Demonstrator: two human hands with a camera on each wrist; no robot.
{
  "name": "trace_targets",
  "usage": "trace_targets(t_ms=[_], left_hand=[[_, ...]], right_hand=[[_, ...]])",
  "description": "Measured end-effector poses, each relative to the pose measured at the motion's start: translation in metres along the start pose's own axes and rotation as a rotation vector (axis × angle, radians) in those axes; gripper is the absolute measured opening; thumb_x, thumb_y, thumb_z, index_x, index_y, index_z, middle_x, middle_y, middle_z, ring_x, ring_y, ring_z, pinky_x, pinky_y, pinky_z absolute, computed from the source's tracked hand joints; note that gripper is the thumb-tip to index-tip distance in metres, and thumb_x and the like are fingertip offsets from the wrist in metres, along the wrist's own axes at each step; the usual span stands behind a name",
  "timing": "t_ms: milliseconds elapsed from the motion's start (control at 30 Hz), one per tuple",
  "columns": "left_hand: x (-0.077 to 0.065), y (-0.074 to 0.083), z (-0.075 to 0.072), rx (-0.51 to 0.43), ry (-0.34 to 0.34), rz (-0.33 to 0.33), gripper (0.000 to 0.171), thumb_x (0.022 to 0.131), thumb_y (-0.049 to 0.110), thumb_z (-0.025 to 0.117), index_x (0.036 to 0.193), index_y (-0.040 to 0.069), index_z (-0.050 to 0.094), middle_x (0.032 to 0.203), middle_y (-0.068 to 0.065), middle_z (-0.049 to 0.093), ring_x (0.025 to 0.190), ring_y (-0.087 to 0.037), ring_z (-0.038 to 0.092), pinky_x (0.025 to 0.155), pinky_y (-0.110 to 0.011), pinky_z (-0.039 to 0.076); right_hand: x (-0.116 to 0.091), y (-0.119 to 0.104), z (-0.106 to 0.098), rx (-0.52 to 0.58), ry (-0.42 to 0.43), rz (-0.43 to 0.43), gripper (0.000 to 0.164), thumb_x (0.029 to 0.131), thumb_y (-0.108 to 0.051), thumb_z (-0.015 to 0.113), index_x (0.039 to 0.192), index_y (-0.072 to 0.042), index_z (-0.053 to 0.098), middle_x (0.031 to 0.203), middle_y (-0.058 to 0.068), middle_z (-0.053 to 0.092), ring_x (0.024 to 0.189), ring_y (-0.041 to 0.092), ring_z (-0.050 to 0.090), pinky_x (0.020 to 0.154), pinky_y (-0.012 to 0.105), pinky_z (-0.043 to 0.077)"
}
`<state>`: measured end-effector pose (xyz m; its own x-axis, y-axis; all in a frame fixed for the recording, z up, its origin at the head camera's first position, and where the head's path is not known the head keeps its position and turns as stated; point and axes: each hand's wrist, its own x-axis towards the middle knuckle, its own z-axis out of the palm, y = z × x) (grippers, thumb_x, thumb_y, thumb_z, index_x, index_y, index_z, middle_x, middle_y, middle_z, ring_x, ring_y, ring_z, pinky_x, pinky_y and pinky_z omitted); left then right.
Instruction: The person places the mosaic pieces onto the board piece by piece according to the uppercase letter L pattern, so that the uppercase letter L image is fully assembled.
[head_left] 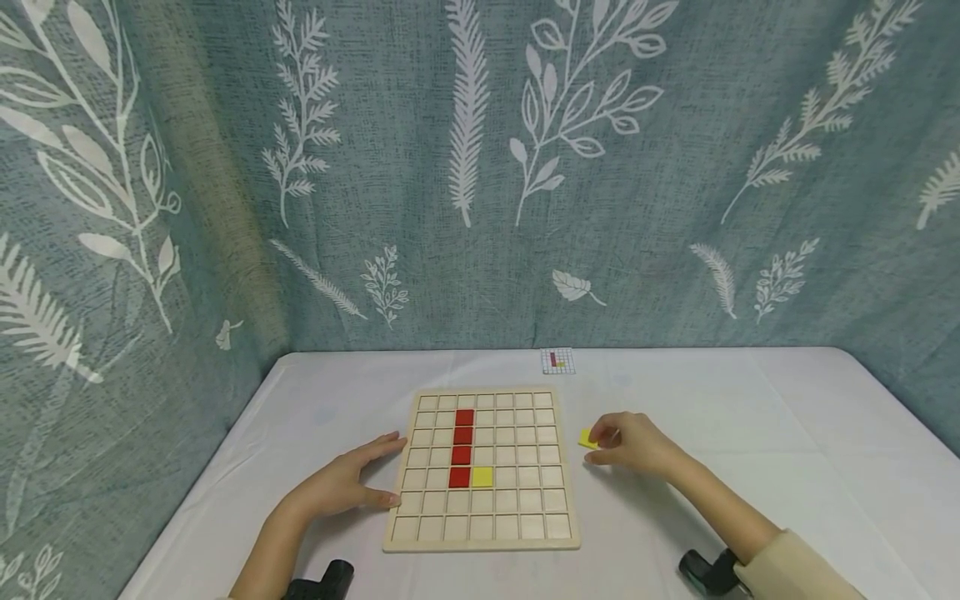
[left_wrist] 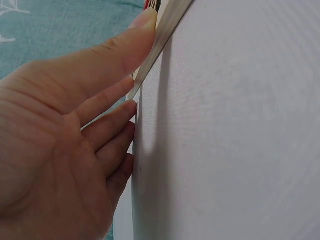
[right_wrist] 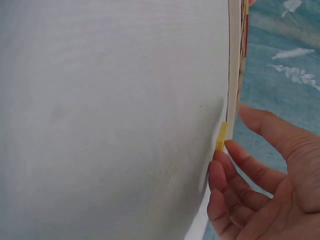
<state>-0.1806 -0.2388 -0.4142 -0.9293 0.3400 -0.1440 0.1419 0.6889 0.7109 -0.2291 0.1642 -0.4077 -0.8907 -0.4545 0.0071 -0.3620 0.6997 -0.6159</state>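
A wooden grid board [head_left: 482,547] lies flat on the table. Several red tiles [head_left: 462,435] fill a column of its cells, and one yellow tile [head_left: 482,477] sits right of the lowest red one. My left hand [head_left: 337,483] rests at the board's left edge, thumb and fingers spread and touching the rim. To the right of the board, a loose yellow tile [head_left: 585,439] lies on the cloth under the fingertips of my right hand [head_left: 637,443]. In the right wrist view, a finger touches the tile's [right_wrist: 221,136] end while the thumb [right_wrist: 257,120] stands apart from it.
Behind the board lies a small pattern card [head_left: 558,361] with a printed grid and coloured squares. A white cloth [head_left: 750,417] covers the table, and a leaf-patterned teal curtain [head_left: 420,167] hangs along the back and sides.
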Motion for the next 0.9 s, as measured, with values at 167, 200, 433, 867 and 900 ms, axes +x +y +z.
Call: trace_targets(t_ms=[167,200,433,867,900], left_hand=[[0.001,-0.003,0.001,-0.005,0.005,0.000,0.083,0.065,0.032,0.082,0.136,0.007,0.046,0.147,-0.020,0.029,0.135,-0.043,0.021,0.105,-0.061,0.020],[0.001,-0.004,0.001,-0.009,0.006,-0.001,0.083,0.065,0.033,0.082,0.136,0.007,0.046,0.148,-0.020,0.029,0.136,-0.043,0.021,0.105,-0.061,0.020],[0.001,-0.001,0.001,-0.012,0.005,-0.005,0.083,0.066,0.030,0.082,0.136,0.005,0.046,0.147,-0.022,0.029,0.135,-0.045,0.020,0.105,-0.062,0.020],[0.000,0.001,0.000,-0.012,0.005,-0.002,0.082,0.066,0.029,0.081,0.136,0.005,0.045,0.147,-0.022,0.029,0.135,-0.046,0.020,0.105,-0.063,0.020],[0.000,0.001,0.000,-0.010,0.006,-0.003,0.082,0.066,0.029,0.081,0.136,0.005,0.045,0.147,-0.022,0.029,0.134,-0.046,0.020,0.105,-0.063,0.020]], right_hand=[[0.004,0.001,0.002,-0.012,0.017,0.009,0.024,0.073,-0.019,0.077,0.088,-0.004,0.065,0.077,-0.001,0.060,0.068,0.010,0.053,0.057,0.022,0.045],[0.004,0.001,0.002,-0.016,0.022,0.012,0.024,0.073,-0.019,0.078,0.088,-0.004,0.065,0.076,-0.001,0.060,0.067,0.010,0.052,0.056,0.023,0.044],[0.009,0.002,0.003,-0.033,0.056,0.023,0.024,0.072,-0.015,0.078,0.090,-0.005,0.067,0.076,0.000,0.060,0.066,0.010,0.052,0.057,0.024,0.044],[0.016,0.005,0.004,-0.005,0.035,0.042,0.024,0.071,-0.011,0.078,0.091,-0.004,0.067,0.076,0.001,0.058,0.066,0.011,0.051,0.057,0.025,0.044],[0.016,0.005,0.004,-0.005,0.029,0.039,0.023,0.071,-0.011,0.078,0.090,-0.004,0.067,0.076,0.001,0.058,0.066,0.011,0.051,0.057,0.025,0.044]])
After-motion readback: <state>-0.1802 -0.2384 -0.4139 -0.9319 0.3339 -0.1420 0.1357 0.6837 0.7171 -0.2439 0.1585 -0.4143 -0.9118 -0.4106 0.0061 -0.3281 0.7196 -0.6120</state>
